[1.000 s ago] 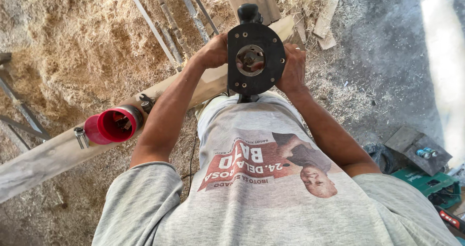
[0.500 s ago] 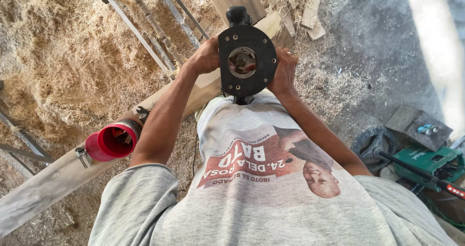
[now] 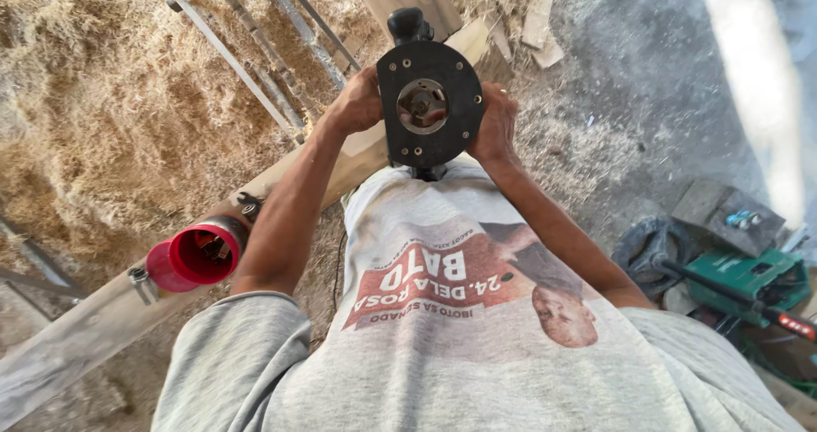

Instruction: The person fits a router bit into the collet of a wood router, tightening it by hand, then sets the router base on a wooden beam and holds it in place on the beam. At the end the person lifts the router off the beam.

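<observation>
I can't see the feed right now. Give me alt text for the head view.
Both hands grip a black power router from either side, left hand and right hand, its round base plate tilted up toward the camera above a long wooden beam. A red plug rests on the beam at left; wood shavings cover the ground, and a green tool lies at right.

Viewpoint: one camera on the person's head, looking steeply down the grey printed shirt point(image 3: 477, 330).
Landmark: black round-based power tool point(image 3: 430, 104), centre top, close, base turned to the lens.
Left of it: long pale wooden beam point(image 3: 94, 330), sawdust floor.
Right of it: grey concrete, green machine point(image 3: 749, 274) at frame edge.
</observation>
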Available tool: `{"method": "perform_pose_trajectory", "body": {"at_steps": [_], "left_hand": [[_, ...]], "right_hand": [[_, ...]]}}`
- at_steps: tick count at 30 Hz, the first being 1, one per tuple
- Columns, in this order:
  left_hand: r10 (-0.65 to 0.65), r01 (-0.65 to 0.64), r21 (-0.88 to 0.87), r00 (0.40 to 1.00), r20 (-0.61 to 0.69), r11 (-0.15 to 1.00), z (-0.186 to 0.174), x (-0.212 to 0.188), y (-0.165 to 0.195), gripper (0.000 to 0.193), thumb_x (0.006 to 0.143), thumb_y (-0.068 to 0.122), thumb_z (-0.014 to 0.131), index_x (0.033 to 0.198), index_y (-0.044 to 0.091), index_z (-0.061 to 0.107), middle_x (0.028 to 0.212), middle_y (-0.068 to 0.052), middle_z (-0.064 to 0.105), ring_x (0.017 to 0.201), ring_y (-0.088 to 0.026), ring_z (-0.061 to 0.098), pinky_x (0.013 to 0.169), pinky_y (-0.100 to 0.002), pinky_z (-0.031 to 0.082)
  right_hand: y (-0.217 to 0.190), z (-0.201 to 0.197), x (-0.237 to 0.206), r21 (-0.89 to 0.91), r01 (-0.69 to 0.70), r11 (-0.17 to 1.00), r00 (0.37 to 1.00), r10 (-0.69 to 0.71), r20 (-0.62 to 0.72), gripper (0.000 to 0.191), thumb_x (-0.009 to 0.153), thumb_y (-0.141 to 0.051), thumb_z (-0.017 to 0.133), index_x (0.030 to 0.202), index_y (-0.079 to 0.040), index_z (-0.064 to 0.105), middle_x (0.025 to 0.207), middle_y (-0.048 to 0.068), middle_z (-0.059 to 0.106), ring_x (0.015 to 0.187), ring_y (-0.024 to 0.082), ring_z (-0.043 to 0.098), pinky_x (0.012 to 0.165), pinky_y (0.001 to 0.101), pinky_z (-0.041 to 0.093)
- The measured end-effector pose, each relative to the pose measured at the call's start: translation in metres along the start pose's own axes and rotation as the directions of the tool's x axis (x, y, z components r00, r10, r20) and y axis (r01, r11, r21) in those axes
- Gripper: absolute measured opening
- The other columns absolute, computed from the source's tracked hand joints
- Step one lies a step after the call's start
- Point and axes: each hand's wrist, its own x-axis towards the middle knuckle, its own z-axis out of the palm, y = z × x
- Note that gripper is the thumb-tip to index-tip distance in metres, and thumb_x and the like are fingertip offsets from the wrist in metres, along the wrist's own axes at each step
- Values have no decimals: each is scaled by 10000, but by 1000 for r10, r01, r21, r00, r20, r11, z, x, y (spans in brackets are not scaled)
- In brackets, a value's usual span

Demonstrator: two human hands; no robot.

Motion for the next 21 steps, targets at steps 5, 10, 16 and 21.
{"method": "perform_pose_trajectory", "body": {"at_steps": [5, 10, 16, 21], "left_hand": [[127, -127, 47, 992, -1, 991, -14, 9, 16, 793, 766, 201, 961, 1435, 93, 549, 1365, -100, 655, 1228, -193, 620, 989, -372, 549], [-46, 55, -157, 997, 56, 986, -20, 10, 23, 753, 768, 191, 895, 1437, 110, 560, 1418, -87, 663, 1217, -198, 650, 914, -380, 599], [17, -21, -53, 998, -64, 998, -20, 1, 8, 818, 784, 115, 894, 1500, 188, 504, 1483, -90, 625, 1325, -241, 612, 1023, -407, 587], [98, -163, -106, 886, -454, 981, -14, -42, -13, 658, 908, 172, 832, 1493, 149, 531, 1423, -127, 597, 1240, -278, 633, 986, -428, 599]], "right_hand": [[-5, -19, 49, 1, 164, 986, 970, -162, 181, 346, 874, -389, 886, 977, -121, 692, 878, 68, 580, 837, 221, 585, 786, 397, 435], [2, -31, 84, -126, 660, 741, 749, -633, 195, 293, 844, -284, 811, 1026, -101, 671, 919, 75, 523, 883, 244, 528, 824, 404, 417], [51, -45, 99, -210, 428, 879, 878, -349, 329, 271, 961, -301, 816, 882, -105, 647, 913, 75, 612, 925, 241, 597, 1037, 475, 461], [70, -70, 107, -79, 140, 987, 978, -150, -141, 140, 1060, -135, 715, 976, -29, 675, 941, 107, 637, 814, 221, 620, 719, 405, 512]]}}
